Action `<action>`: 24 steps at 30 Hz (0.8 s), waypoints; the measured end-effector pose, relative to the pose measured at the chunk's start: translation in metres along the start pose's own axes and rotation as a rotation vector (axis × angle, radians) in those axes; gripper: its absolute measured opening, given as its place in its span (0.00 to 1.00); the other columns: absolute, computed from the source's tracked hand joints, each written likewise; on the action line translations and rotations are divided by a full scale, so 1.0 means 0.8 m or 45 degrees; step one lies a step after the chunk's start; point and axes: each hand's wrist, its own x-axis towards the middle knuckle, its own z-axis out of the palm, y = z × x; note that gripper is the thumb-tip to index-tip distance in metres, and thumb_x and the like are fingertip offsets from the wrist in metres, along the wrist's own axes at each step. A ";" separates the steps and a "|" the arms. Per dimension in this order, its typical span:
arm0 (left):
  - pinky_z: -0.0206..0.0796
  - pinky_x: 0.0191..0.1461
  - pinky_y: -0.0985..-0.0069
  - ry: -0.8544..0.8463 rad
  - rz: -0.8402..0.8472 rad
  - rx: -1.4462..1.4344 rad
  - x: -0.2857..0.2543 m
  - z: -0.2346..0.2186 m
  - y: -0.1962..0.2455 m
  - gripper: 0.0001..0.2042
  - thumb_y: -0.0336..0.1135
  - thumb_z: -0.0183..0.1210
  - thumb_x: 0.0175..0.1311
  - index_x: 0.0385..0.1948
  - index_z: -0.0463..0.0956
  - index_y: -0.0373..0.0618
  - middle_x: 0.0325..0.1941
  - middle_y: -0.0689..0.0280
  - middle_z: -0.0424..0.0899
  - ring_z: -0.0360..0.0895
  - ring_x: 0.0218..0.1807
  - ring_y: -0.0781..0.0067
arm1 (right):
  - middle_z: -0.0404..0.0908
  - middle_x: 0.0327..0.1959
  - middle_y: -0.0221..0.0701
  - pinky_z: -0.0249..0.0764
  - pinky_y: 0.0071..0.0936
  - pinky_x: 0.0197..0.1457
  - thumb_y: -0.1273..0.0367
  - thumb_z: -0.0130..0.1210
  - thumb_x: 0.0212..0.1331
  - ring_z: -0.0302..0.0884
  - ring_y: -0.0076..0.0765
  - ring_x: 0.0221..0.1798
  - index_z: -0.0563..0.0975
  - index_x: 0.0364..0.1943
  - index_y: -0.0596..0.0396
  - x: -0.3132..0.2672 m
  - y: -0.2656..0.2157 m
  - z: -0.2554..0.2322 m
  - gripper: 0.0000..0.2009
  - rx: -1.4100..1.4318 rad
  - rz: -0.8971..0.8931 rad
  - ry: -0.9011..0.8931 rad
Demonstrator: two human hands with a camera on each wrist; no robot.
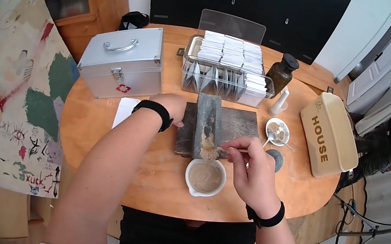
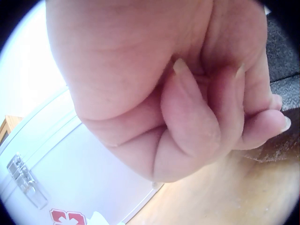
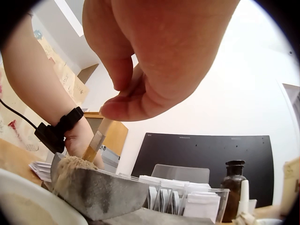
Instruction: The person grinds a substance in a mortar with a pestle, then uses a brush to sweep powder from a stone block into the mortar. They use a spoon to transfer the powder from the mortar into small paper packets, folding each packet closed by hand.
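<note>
A grey stone trough lies on a dark board, with pale brown powder at its near end. My right hand pinches a small flat brush whose tip is at the powder. Just below that end, a white lipped bowl holds similar powder. My left hand is at the board's left side, left of the trough. In the left wrist view, the left hand's fingers are curled, with nothing visible in them; whether it touches the board is unclear.
A silver case stands at back left, a clear box of white packets behind the trough. To the right are a brown bottle, a small dish with a spoon, a round stone and a cream HOUSE bin.
</note>
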 end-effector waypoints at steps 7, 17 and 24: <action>0.74 0.43 0.62 0.026 -0.013 0.017 0.000 0.000 0.002 0.12 0.39 0.72 0.61 0.25 0.86 0.41 0.27 0.60 0.89 0.86 0.35 0.59 | 0.83 0.39 0.41 0.78 0.39 0.46 0.81 0.58 0.65 0.82 0.52 0.44 0.76 0.45 0.58 0.002 0.001 0.004 0.08 -0.019 -0.182 -0.087; 0.74 0.43 0.62 0.006 0.005 -0.015 0.008 0.004 -0.004 0.12 0.40 0.73 0.63 0.27 0.85 0.40 0.26 0.60 0.88 0.86 0.34 0.60 | 0.82 0.38 0.40 0.77 0.38 0.45 0.81 0.59 0.65 0.80 0.50 0.41 0.77 0.46 0.58 -0.022 0.002 -0.010 0.09 -0.073 -0.220 -0.110; 0.75 0.44 0.61 0.012 -0.002 -0.019 0.003 0.004 -0.001 0.12 0.39 0.72 0.63 0.28 0.85 0.38 0.26 0.59 0.88 0.86 0.35 0.59 | 0.84 0.37 0.38 0.77 0.36 0.42 0.81 0.61 0.62 0.81 0.47 0.39 0.79 0.46 0.56 -0.021 0.014 -0.008 0.10 -0.184 -0.239 0.071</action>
